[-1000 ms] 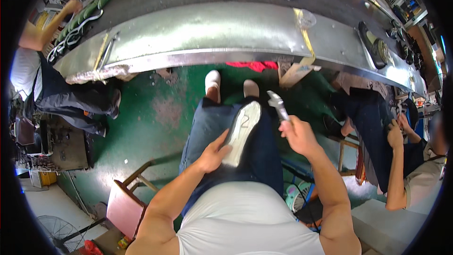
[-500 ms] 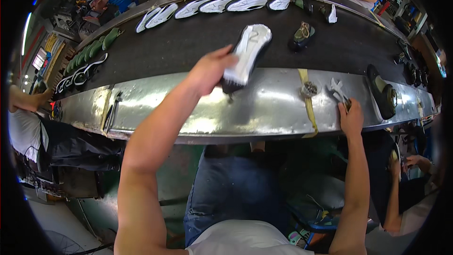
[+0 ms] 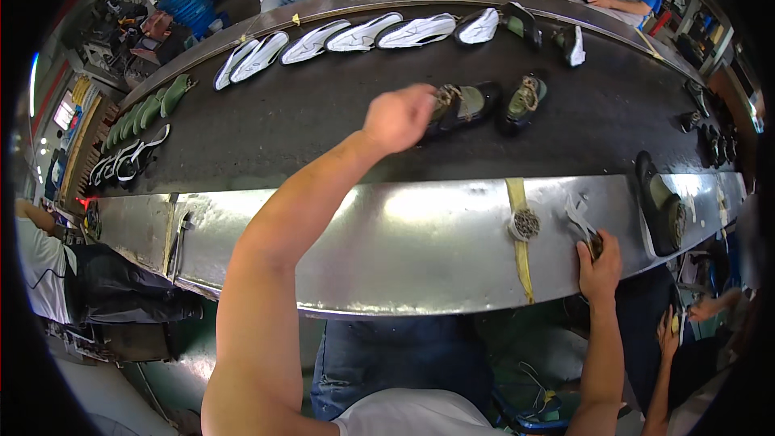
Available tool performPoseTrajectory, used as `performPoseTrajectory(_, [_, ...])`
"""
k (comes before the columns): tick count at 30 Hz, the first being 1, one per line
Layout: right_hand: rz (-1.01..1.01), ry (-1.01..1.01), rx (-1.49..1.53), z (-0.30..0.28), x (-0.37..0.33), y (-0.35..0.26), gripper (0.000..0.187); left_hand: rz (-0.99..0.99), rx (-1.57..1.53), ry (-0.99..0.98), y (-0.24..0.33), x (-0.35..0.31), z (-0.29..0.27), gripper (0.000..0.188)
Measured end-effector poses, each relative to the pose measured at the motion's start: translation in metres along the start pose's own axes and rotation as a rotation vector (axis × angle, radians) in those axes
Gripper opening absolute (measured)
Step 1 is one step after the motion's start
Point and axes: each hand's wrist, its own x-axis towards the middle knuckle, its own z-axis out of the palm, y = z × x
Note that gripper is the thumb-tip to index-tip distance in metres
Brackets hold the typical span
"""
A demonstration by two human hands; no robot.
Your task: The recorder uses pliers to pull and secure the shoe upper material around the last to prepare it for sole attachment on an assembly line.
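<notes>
Your left hand (image 3: 401, 119), finger closure unclear, at black-green laced shoe (image 3: 475, 103) beyond silvery metal ledge (image 3: 420, 254); right hand (image 3: 599, 270), fingers wrapping steel pincers (image 3: 578, 215), against it, likely for support.

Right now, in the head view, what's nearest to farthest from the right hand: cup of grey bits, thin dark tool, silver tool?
Nearest the right hand first:
1. Silver tool: in the hand itself.
2. Cup of grey bits: left of the hand, on the metal ledge.
3. Thin dark tool: far left, same ledge.
</notes>
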Motion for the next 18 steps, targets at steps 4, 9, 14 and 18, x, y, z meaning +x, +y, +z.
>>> performPoseTrajectory(4, [0.016,-0.034,0.025,0.0,0.002,-0.002,0.043,-0.394,-0.065,0.294,-0.135,0.014,-0.008,0.033])
performPoseTrajectory(9, [0.065,-0.065,0.033,0.003,0.001,-0.011,0.043,-0.648,0.317,0.379,-0.301,0.018,-0.032,0.046])
performPoseTrajectory(14, [0.078,-0.089,0.037,0.003,-0.005,-0.008,0.042,-0.792,0.333,0.458,-0.385,0.042,-0.033,0.051])
performPoseTrajectory(18, [0.095,-0.153,0.036,0.003,-0.002,-0.014,0.04,-0.885,0.197,0.386,-0.395,0.073,-0.011,0.067])
